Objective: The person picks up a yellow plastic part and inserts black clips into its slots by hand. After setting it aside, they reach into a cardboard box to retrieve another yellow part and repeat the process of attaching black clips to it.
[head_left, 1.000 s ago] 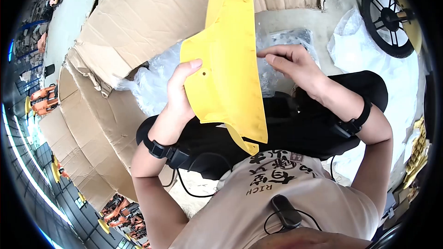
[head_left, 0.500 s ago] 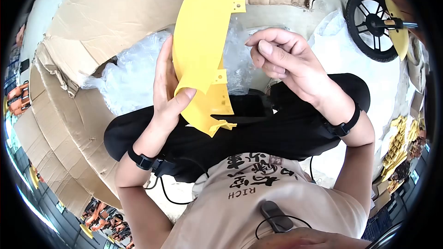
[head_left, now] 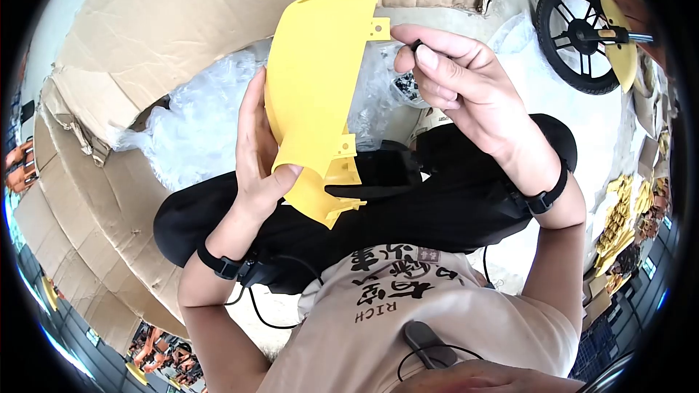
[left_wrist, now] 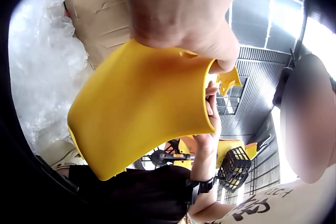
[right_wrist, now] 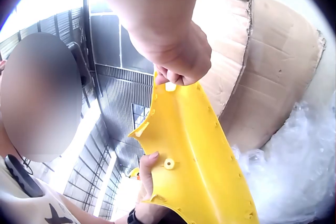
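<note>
A curved yellow plastic cover is held up over the person's lap in the head view. My left hand grips its left edge, thumb over the lower edge and fingers along the far side. Two small tabs with holes stick out on its right, the upper tab and the lower tab. My right hand pinches a small black piece between thumb and fingers, its index fingertip close to the upper tab. The right wrist view shows the cover's inner side with a round boss.
Crumpled clear plastic and flattened cardboard lie on the floor ahead. A black spoked wheel with a yellow fender stands at the upper right. Several yellow parts are heaped at the far right.
The left hand has turned the yellow cover, bringing its tabs into view on the right. My right hand has drawn back from its edge, then come near the upper tab; the black piece now shows.
</note>
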Demonstrator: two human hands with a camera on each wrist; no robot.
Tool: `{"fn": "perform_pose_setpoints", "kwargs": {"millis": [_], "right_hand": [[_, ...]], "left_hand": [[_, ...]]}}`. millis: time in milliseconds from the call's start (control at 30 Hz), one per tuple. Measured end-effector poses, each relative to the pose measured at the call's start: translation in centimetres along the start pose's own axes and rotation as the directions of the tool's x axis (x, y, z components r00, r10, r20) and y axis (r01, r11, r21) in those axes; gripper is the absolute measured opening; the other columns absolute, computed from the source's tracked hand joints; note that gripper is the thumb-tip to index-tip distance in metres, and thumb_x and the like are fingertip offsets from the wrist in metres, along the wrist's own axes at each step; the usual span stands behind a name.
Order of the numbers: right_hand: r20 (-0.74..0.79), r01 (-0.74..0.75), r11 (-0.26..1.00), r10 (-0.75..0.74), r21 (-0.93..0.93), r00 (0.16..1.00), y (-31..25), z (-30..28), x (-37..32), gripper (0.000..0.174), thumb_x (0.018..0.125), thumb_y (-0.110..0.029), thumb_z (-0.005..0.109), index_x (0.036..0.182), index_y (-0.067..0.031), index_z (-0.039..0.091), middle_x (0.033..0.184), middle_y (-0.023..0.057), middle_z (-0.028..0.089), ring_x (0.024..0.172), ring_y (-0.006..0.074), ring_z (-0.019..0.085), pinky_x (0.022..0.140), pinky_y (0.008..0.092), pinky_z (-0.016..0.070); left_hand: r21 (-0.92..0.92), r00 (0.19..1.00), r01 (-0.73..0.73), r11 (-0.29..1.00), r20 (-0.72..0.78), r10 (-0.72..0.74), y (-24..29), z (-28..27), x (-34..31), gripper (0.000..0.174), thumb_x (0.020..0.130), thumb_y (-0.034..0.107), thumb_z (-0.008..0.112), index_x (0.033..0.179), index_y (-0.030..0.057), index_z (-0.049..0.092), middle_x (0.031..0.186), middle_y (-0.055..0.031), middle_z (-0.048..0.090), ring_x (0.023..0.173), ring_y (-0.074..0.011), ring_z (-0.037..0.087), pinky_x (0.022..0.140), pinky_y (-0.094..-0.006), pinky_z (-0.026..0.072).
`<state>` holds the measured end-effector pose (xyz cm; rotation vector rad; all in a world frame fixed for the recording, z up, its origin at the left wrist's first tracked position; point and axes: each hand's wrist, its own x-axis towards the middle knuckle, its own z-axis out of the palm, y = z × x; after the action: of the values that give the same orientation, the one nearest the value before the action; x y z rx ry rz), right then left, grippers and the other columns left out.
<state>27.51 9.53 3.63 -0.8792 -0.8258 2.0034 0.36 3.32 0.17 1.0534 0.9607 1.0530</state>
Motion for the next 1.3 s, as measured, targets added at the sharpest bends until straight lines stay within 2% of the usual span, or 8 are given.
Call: {"fn": "perform_pose_setpoints", "kwargs": {"millis": [233, 433, 500, 700, 933, 1000, 1200, 1300], "right_hand": [[0.007, -0.012, 0.994, 0.012, 0.104, 1.000, -0.4, 0.7, -0.2, 0.037, 0.101, -0.011, 0.051, 0.136, -0.0004, 0.053, 0.108, 0.0099, 0.067, 0.063, 0.0037, 0.036, 0.056, 0.0158, 0.0335], [-0.049, -0.049, 0.995, 0.053, 0.087, 0.997, -0.3, 0.0, -0.2, 0.029, 0.101, -0.015, 0.054, 0.124, 0.0001, 0.061, 0.098, 0.0068, 0.068, 0.058, 0.0031, 0.035, 0.053, 0.0156, 0.0316], [-0.110, -0.074, 0.997, 0.072, -0.014, 0.991, -0.6, 0.3, -0.2, 0.021, 0.100, -0.018, 0.057, 0.111, -0.0010, 0.064, 0.079, 0.0003, 0.060, 0.056, 0.0025, 0.032, 0.050, 0.0166, 0.0284], [-0.138, -0.029, 0.998, 0.021, -0.060, 0.990, -0.5, 0.5, -0.1, 0.017, 0.099, -0.019, 0.058, 0.099, -0.0025, 0.062, 0.067, -0.0066, 0.040, 0.055, 0.0020, 0.029, 0.050, 0.0182, 0.0244], [-0.104, -0.025, 0.998, 0.019, -0.064, 0.994, -0.6, 0.4, -0.1, 0.018, 0.099, -0.019, 0.059, 0.099, -0.0012, 0.063, 0.066, -0.0071, 0.041, 0.054, 0.0020, 0.029, 0.050, 0.0187, 0.0239], [-0.125, 0.002, 0.988, -0.022, -0.155, 0.992, -0.5, 0.1, -0.1, 0.022, 0.096, -0.020, 0.064, 0.105, -0.0011, 0.069, 0.068, -0.0087, 0.050, 0.056, 0.0010, 0.032, 0.050, 0.0198, 0.0227], [-0.115, -0.005, 0.988, -0.013, -0.156, 0.993, -0.6, 0.0, -0.2, 0.021, 0.095, -0.020, 0.066, 0.103, -0.0011, 0.070, 0.069, -0.0086, 0.052, 0.057, 0.0005, 0.033, 0.050, 0.0197, 0.0234], [-0.153, 0.001, 0.981, -0.031, -0.196, 0.988, -0.3, 0.1, -0.3, 0.021, 0.095, -0.021, 0.066, 0.102, -0.0014, 0.070, 0.069, -0.0085, 0.052, 0.057, 0.0004, 0.033, 0.050, 0.0196, 0.0232]], "left_hand": [[-0.002, 1.000, -0.008, 1.000, 0.005, 0.008, -0.1, -0.2, 0.1, 0.103, 0.075, 0.027, 0.070, 0.154, 0.0016, 0.010, 0.156, -0.0201, 0.023, 0.143, -0.0305, 0.030, 0.114, -0.0426, 0.0312], [-0.012, 1.000, 0.006, 1.000, 0.014, -0.006, 0.0, 0.0, 0.1, 0.103, 0.071, 0.020, 0.066, 0.154, 0.0011, 0.009, 0.155, -0.0208, 0.023, 0.142, -0.0303, 0.031, 0.115, -0.0422, 0.0304], [-0.022, 1.000, 0.015, 1.000, 0.012, -0.015, 0.1, 0.1, 0.2, 0.104, 0.070, 0.019, 0.065, 0.155, 0.0011, 0.008, 0.154, -0.0210, 0.025, 0.142, -0.0303, 0.031, 0.115, -0.0419, 0.0303], [0.003, 0.998, 0.061, 0.998, 0.021, -0.062, -0.4, -0.1, -0.2, 0.100, 0.068, 0.023, 0.066, 0.153, -0.0015, 0.018, 0.151, -0.0203, 0.032, 0.142, -0.0300, 0.032, 0.117, -0.0408, 0.0247], [0.057, 0.995, 0.090, 0.994, 0.026, -0.092, -0.8, -0.6, -0.5, 0.098, 0.065, 0.025, 0.066, 0.150, -0.0031, 0.028, 0.152, -0.0187, 0.028, 0.143, -0.0296, 0.030, 0.117, -0.0409, 0.0220], [0.065, 0.994, 0.108, 0.992, 0.029, -0.110, -0.8, -0.6, -0.5, 0.098, 0.064, 0.024, 0.066, 0.150, -0.0030, 0.029, 0.152, -0.0186, 0.027, 0.143, -0.0298, 0.030, 0.117, -0.0410, 0.0221], [0.106, 0.993, 0.108, 0.989, 0.042, -0.112, -0.7, -0.9, -0.4, 0.097, 0.061, 0.019, 0.065, 0.150, -0.0012, 0.033, 0.151, -0.0190, 0.029, 0.140, -0.0307, 0.033, 0.115, -0.0410, 0.0245], [0.294, 0.995, -0.019, 0.956, 0.104, -0.012, -0.3, -0.8, -0.3, 0.094, 0.059, 0.010, 0.061, 0.150, 0.0015, 0.036, 0.149, -0.0193, 0.030, 0.138, -0.0309, 0.036, 0.113, -0.0400, 0.0276]]}}
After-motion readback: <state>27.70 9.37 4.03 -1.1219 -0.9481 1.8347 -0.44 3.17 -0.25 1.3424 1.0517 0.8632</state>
